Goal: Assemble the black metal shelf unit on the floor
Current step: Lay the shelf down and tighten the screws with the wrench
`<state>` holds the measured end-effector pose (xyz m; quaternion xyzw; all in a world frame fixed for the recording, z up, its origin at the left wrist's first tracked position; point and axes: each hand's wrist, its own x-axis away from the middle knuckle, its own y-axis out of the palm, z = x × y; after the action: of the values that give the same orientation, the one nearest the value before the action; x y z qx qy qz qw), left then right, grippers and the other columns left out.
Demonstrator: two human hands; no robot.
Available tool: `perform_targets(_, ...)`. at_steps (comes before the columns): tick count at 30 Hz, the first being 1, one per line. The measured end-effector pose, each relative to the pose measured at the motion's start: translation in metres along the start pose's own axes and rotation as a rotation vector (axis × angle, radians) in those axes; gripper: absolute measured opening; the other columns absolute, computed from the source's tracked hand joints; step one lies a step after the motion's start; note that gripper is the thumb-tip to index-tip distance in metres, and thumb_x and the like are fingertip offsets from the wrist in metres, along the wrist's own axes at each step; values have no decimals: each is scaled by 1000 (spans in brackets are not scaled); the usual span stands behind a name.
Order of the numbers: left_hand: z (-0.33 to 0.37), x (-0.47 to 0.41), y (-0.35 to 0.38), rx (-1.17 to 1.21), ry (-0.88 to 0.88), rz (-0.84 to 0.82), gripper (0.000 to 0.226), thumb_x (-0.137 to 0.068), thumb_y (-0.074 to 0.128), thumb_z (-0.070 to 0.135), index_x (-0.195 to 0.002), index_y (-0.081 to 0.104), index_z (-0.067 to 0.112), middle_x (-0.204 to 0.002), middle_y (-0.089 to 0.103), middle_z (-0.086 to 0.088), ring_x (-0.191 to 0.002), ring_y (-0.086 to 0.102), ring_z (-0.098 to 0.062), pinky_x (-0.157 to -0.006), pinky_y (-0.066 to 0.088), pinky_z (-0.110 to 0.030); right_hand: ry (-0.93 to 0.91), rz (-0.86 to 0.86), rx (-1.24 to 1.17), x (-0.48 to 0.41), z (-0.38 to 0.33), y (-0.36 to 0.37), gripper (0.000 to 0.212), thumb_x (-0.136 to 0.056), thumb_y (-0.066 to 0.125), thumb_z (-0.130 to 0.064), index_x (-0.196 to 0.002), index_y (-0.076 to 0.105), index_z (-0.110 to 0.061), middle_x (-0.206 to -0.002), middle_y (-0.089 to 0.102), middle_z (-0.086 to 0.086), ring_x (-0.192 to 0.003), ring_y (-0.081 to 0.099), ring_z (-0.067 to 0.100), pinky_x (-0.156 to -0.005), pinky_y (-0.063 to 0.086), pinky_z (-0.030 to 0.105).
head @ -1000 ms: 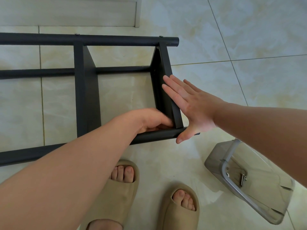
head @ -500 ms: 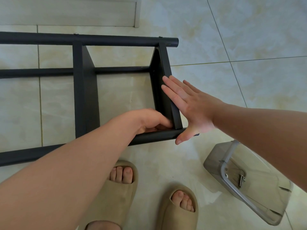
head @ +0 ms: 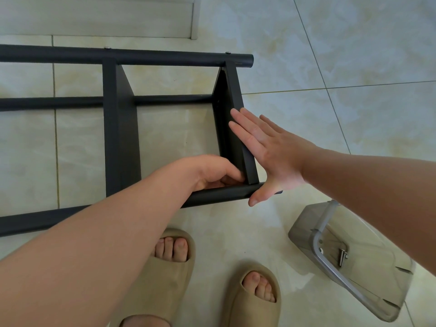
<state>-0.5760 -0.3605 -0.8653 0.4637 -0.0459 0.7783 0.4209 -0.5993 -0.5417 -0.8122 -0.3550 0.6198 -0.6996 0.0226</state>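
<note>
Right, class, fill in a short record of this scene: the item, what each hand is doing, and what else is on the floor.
Item: black shelf frame, lying on the tiled floor
Right hand: flat, fingers straight, pressed against the outer face of the end panel
Left hand: fingers curled at the inner corner where the end panel meets the near tube; what it holds is hidden
Nearby: clear container with screws
Feet: beige slippers
</note>
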Motion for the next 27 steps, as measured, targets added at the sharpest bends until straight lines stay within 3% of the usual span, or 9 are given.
perform_targets(11, 0, -1, 0, -27, 31, -7, 11, -89, 62, 6, -90, 72, 8, -79, 74, -7, -72, 70, -18, -68, 52, -28, 4, -10, -4, 1, 0, -2, 151, -50, 39, -105, -155, -28, -19, -159, -41, -1, -149, -34, 17, -126, -5, 46)
perform_targets(16, 3, 1, 2, 20, 2, -29, 15, -91, 57, 8, -87, 72, 8, -74, 74, -5, -63, 70, -14, -56, 53, -22, 1, -13, -3, 0, 0, -2, 152, -50, 39, -105, -156, -27, -18, -160, -40, 0, -149, -34, 17, -126, -5, 46)
perform_targets(23, -1, -2, 0, -48, 30, 10, 10, -89, 63, 8, -89, 72, 9, -80, 74, -7, -74, 69, -19, -69, 52, -28, 6, -16, -9, 1, -1, -2, 152, -50, 39, -105, -156, -28, -19, -158, -43, -2, -148, -35, 16, -126, -4, 47)
perform_targets(27, 1, 0, 0, 13, -11, -38, 15, -91, 56, 8, -92, 71, 6, -80, 72, -7, -68, 68, -16, -60, 53, -23, 5, -16, 1, 1, -1, -2, 151, -50, 37, -105, -155, -28, -19, -158, -43, -2, -148, -35, 16, -126, -5, 46)
